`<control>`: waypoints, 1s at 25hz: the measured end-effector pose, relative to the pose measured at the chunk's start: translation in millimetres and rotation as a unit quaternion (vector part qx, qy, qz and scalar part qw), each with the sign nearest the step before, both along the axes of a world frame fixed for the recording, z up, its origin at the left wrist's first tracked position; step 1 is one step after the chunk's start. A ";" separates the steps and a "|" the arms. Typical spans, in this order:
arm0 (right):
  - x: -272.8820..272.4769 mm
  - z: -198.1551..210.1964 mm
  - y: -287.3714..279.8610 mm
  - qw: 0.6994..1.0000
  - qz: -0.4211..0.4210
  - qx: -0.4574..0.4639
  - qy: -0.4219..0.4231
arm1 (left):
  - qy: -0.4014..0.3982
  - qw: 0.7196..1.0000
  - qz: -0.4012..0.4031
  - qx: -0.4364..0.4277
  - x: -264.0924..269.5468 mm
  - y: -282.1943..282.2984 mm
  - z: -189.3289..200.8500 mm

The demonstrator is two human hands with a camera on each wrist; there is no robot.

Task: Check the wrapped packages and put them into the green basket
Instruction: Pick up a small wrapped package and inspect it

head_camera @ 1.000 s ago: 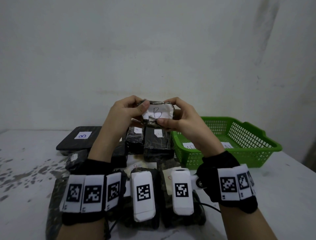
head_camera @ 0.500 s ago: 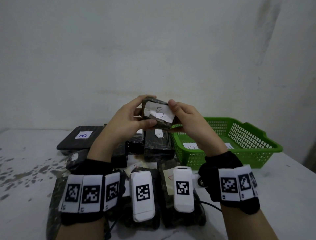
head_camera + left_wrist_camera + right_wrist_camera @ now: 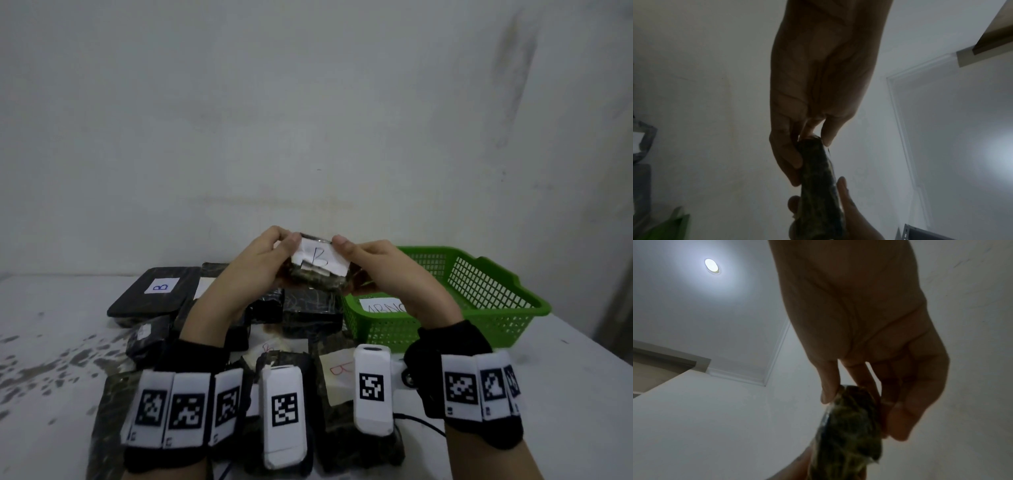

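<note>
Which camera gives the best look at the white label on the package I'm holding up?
The head view: the white label on the held package faces it, a handwritten B readable, between the left hand and right hand. Both wrist views show only the package's dark edge, no label.

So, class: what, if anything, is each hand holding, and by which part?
Both hold one wrapped package labelled B: the left hand pinches its left end, the right hand its right end, above the table.
</note>
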State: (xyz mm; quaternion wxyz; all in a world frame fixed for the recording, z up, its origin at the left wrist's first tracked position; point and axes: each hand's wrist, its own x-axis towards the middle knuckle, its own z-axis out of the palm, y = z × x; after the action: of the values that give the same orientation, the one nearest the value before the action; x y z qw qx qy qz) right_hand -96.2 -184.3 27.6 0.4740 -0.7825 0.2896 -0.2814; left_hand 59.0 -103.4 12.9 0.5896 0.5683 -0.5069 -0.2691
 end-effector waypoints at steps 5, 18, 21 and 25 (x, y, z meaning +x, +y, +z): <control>-19.2 2.3 -5.9 0.996 0.036 -0.017 0.085 | -0.094 0.993 0.025 0.062 -0.6 -13.0 -7.3; -38.2 70.2 -71.0 0.969 0.032 -0.035 0.243 | -0.128 0.972 -0.079 0.183 -30.1 -69.5 66.9; -31.5 59.5 -102.3 0.967 -0.009 0.032 0.252 | -0.091 0.967 -0.077 0.227 -22.7 -84.3 64.4; -20.7 34.8 -146.1 0.943 -0.095 0.012 0.319 | -0.030 0.973 -0.040 0.225 -6.3 -101.7 56.9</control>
State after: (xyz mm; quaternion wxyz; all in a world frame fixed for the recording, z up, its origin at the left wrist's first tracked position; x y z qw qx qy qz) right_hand -116.9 -330.4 62.4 0.3374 -0.7941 0.5023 -0.0577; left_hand 52.7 -205.1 69.8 0.4204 0.6729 -0.4733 -0.3827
